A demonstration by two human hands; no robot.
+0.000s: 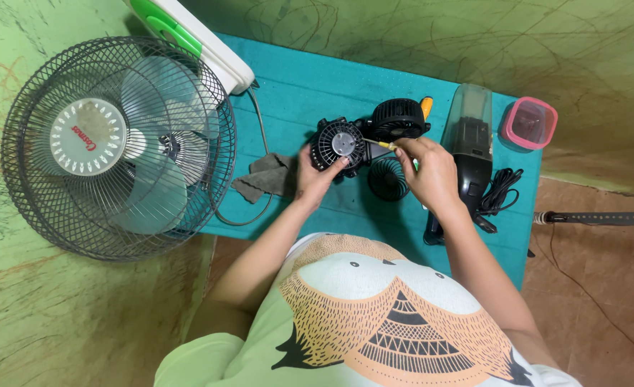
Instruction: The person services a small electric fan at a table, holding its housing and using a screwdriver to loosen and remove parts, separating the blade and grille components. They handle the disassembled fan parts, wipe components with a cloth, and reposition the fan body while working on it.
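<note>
Large wire-caged fan (116, 147) leans at the left edge of the teal table (295, 86); a knock from the left elbow could tip it. Handheld vacuum (471, 147) and its cord lie just beside the right arm; a snag is possible. Left hand (315, 175) is closed around the small black fan (338, 143), above the table's middle. Right hand (431, 172) pinches a yellow-tipped screwdriver (383, 145) against it. A slip could gouge the grille or drop a screw.
</note>
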